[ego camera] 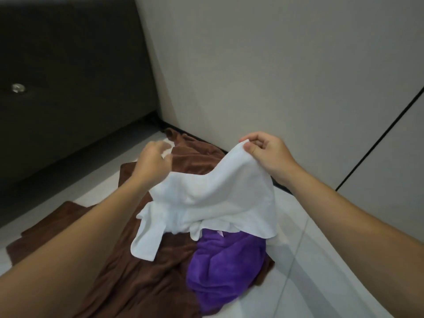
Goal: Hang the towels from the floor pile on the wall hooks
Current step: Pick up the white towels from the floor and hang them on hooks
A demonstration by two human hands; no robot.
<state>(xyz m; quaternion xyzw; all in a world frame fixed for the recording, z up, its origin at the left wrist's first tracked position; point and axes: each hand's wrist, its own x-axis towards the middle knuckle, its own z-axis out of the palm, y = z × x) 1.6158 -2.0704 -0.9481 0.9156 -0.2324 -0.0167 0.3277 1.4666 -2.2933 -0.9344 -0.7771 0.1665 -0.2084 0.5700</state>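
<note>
Above the brown towel [137, 271], which lies spread on the floor [321, 271], the white towel [213, 193] is held up by both hands. The right hand [268, 154] pinches its top edge between thumb and fingertips, over the brown towel's far right part. The left hand [153, 161], fingers curled, grips another white corner over its far left part. The hands are apart, and the cloth sags between them. Its lower folds trail down onto the purple towel [224, 267], which is bunched on the brown towel's right side.

The white towel looks light, soft and limp. It will likely droop and fold wherever it is not held, and its nap should not slip in the fingers. Nothing about it is fragile. A hold along one edge near two corners, much as now, should keep it spread enough to drape over a hook. No hanging loop shows.

I count three towels: one white, one brown, one purple. There are two hands. No hooks are in view on the wall [275, 76] beyond the brown towel.
</note>
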